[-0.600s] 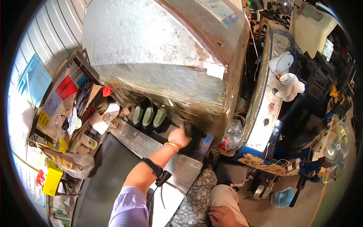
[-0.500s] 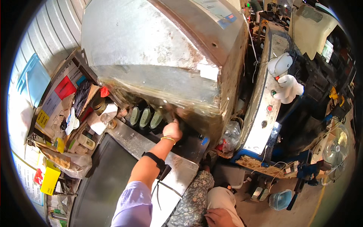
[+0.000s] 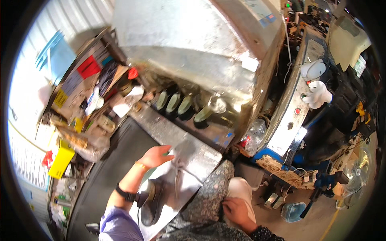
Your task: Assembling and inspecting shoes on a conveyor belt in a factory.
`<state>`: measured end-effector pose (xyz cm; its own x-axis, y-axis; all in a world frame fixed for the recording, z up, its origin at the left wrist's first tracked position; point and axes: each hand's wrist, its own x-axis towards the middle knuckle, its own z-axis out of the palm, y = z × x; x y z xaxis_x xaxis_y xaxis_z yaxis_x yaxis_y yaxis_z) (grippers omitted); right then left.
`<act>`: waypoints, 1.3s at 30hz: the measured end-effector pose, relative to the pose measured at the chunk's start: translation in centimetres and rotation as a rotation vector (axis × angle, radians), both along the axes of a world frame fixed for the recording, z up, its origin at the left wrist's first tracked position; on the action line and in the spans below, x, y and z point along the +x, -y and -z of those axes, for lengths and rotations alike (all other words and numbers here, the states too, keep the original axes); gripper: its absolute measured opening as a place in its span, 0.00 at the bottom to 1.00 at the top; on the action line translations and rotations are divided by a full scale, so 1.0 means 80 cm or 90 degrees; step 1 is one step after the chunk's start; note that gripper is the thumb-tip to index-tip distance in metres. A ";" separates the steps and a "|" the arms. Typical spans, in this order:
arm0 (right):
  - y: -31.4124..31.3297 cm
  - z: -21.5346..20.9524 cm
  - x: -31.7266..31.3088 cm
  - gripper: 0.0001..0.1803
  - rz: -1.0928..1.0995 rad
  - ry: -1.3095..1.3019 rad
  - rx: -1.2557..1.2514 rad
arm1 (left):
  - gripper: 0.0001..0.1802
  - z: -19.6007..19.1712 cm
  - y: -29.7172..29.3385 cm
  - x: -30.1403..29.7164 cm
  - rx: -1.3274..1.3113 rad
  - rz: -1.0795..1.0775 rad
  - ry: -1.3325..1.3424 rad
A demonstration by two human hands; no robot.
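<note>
My left hand [image 3: 155,156], slightly blurred, is over the metal plate [image 3: 209,154] with its fingers stretched out and nothing in them. A dark shoe [image 3: 152,207] lies on the plate beside my left forearm, partly hidden by it. Beyond the hand, several dark shoes with pale green insides [image 3: 185,105] stand in a row under the lower edge of a large metal hood [image 3: 185,56]. My right hand [image 3: 238,211] rests on the light cloth over my leg, fingers loosely bent and holding nothing that I can see.
A black conveyor belt [image 3: 108,180] runs along the plate's left side. Further left, a cluttered shelf holds a yellow box [image 3: 61,159] and plastic bags. On the right stand a machine panel with a red button [image 3: 297,111], a white glove [image 3: 318,95], a blue tub [image 3: 295,211] and a fan [image 3: 359,172].
My left hand has drawn back from under the hood to above the plate. Another shoe now shows at the row's right end, and the shoe beside my forearm is visible. The view has shifted.
</note>
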<state>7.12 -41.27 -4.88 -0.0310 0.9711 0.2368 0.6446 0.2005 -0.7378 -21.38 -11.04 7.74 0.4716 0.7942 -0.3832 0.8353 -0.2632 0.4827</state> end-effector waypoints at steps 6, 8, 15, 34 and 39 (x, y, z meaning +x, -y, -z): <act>0.016 0.006 -0.016 0.03 0.068 -0.050 0.087 | 0.48 0.041 0.238 -0.102 0.197 -0.209 0.081; 0.022 0.004 -0.024 0.05 0.051 -0.062 0.085 | 0.48 0.063 0.262 -0.104 0.362 -0.271 0.054; 0.022 -0.067 -0.103 0.07 -0.091 -0.199 -0.038 | 0.31 0.090 0.217 -0.215 0.229 -0.409 0.120; 0.125 -0.271 0.046 0.44 0.169 -0.626 -0.107 | 0.24 0.038 0.360 0.046 -0.424 0.019 0.668; 0.147 -0.309 0.279 0.47 0.467 -0.265 0.155 | 0.17 0.112 0.383 0.011 -0.145 0.108 0.416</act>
